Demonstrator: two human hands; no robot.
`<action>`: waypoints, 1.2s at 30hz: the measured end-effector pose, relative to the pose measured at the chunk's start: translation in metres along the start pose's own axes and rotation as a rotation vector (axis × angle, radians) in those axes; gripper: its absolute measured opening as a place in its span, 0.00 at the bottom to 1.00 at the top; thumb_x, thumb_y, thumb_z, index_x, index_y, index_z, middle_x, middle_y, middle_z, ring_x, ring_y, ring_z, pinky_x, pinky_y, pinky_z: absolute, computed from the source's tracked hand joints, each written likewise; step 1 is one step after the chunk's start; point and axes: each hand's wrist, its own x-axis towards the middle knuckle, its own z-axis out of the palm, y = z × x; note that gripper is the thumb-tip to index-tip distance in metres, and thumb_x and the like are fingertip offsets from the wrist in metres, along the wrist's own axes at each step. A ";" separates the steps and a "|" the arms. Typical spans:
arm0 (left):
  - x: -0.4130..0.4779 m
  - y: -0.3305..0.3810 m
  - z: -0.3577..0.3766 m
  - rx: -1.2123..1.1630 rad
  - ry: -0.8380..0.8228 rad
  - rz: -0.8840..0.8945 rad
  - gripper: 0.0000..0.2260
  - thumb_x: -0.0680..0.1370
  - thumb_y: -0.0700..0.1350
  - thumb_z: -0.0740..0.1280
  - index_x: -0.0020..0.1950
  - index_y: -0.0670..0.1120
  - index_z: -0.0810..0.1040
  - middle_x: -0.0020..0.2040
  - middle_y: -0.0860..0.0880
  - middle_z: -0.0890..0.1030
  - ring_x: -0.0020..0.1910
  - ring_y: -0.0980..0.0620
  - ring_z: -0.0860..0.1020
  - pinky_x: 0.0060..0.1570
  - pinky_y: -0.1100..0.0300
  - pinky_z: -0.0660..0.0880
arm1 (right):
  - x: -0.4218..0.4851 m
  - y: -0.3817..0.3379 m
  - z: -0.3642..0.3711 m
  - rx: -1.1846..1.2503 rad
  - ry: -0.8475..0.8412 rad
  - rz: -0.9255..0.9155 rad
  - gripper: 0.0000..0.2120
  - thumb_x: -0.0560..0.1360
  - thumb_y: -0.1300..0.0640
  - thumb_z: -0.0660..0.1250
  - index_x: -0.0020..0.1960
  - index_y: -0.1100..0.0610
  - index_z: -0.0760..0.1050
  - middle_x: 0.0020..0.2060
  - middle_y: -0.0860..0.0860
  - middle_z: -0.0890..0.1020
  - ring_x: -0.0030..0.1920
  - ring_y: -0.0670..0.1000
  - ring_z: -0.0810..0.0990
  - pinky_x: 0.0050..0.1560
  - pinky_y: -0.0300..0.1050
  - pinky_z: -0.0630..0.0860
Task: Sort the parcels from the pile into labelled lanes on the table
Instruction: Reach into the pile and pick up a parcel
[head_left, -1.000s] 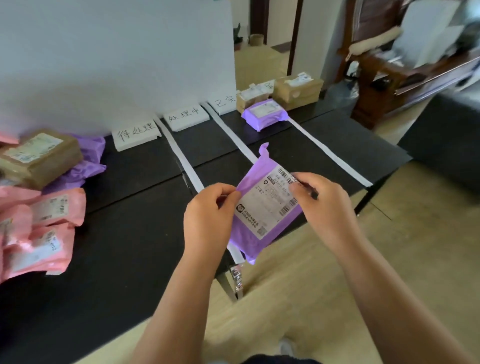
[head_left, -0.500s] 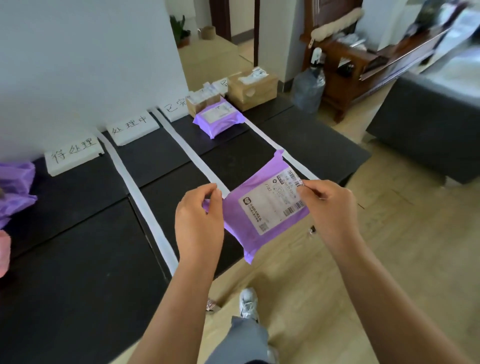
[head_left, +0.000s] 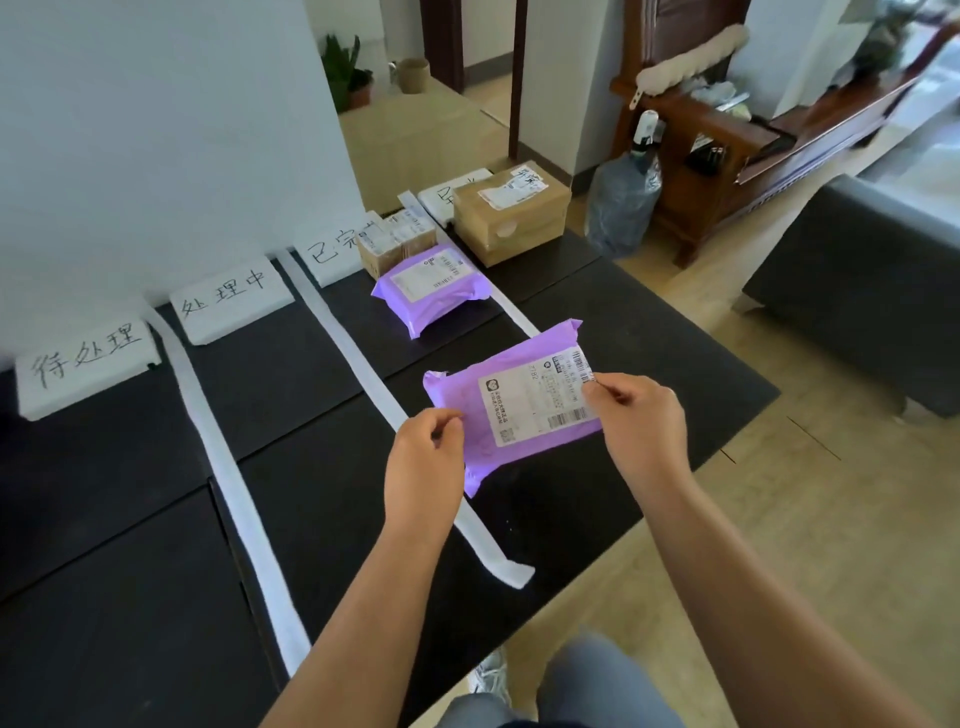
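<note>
I hold a purple mailer parcel (head_left: 519, 400) with a white shipping label, label up, low over the black table (head_left: 291, 374). My left hand (head_left: 423, 457) pinches its near left edge. My right hand (head_left: 639, 421) pinches its right edge at the label. The parcel hangs over the third lane, between two white tape strips (head_left: 358, 353). White handwritten lane cards (head_left: 228, 299) stand along the back wall. Farther back in the same lane lie another purple mailer (head_left: 431, 288) and a small taped box (head_left: 397, 244).
A larger cardboard box (head_left: 511, 218) stands in the far right lane. Right of the table are a water bottle (head_left: 623, 202) on the floor, a wooden cabinet (head_left: 727, 150) and a dark sofa (head_left: 857, 291). My leg and shoe show below the table's near edge.
My view has swung right, so the pile at the left has gone out of sight. Both hands carried the purple parcel forward and right, over the third lane.
</note>
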 end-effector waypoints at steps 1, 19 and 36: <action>0.009 -0.001 0.002 -0.021 0.005 -0.038 0.07 0.83 0.47 0.61 0.56 0.50 0.78 0.44 0.59 0.77 0.42 0.59 0.77 0.36 0.68 0.70 | 0.010 0.000 0.007 -0.013 -0.021 0.013 0.04 0.81 0.54 0.66 0.51 0.49 0.79 0.43 0.42 0.77 0.38 0.41 0.77 0.29 0.30 0.70; 0.185 0.011 0.060 -0.020 0.081 -0.332 0.15 0.83 0.41 0.58 0.67 0.47 0.75 0.59 0.51 0.76 0.42 0.60 0.73 0.35 0.68 0.67 | 0.223 -0.010 0.116 -0.281 -0.475 -0.107 0.18 0.81 0.60 0.64 0.69 0.53 0.71 0.65 0.52 0.76 0.48 0.45 0.75 0.38 0.34 0.72; 0.201 0.001 0.087 0.029 0.035 -0.318 0.21 0.82 0.42 0.61 0.75 0.51 0.67 0.75 0.50 0.67 0.69 0.49 0.72 0.63 0.51 0.76 | 0.250 0.000 0.132 -0.318 -0.530 -0.120 0.24 0.79 0.55 0.68 0.73 0.51 0.66 0.66 0.53 0.72 0.56 0.49 0.77 0.46 0.41 0.79</action>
